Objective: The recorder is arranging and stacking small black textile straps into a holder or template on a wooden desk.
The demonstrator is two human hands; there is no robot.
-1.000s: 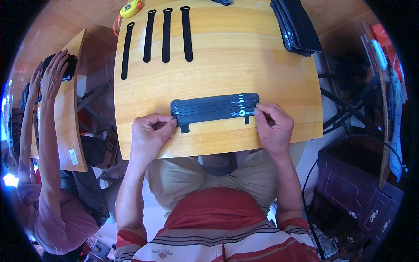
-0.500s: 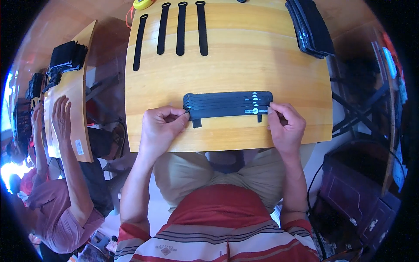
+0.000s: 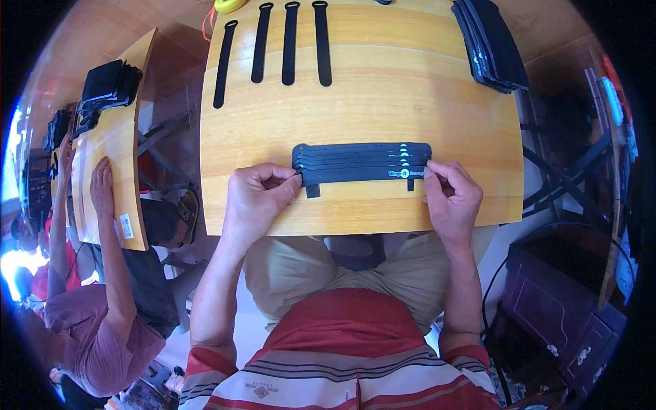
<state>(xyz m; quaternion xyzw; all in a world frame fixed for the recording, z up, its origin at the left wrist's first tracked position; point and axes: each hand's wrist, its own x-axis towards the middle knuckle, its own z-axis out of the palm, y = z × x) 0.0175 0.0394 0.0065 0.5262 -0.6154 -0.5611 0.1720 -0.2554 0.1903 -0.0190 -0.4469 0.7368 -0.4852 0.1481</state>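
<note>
A fanned stack of black fabric straps (image 3: 355,162) with white and blue print lies crosswise near the table's front edge. At its left end my left hand (image 3: 260,198) pinches the nearest strap between thumb and fingers. My right hand (image 3: 454,195) pinches the right end the same way. Two short black tabs stick out from under the stack's near edge, one toward each end. Farther back lie several separate black straps (image 3: 290,44), side by side, each with a loop at its far end.
A thick pile of black straps (image 3: 488,48) lies at the table's far right corner. A yellow tape measure (image 3: 229,5) is at the far left. On the left, a co-worker's hand (image 3: 102,188) rests at another table (image 3: 137,205) with black bundles (image 3: 109,85).
Both my hands keep their pinch on the straps. The whole view has shifted slightly. On the left, the co-worker's raised hands have come down toward their table.
</note>
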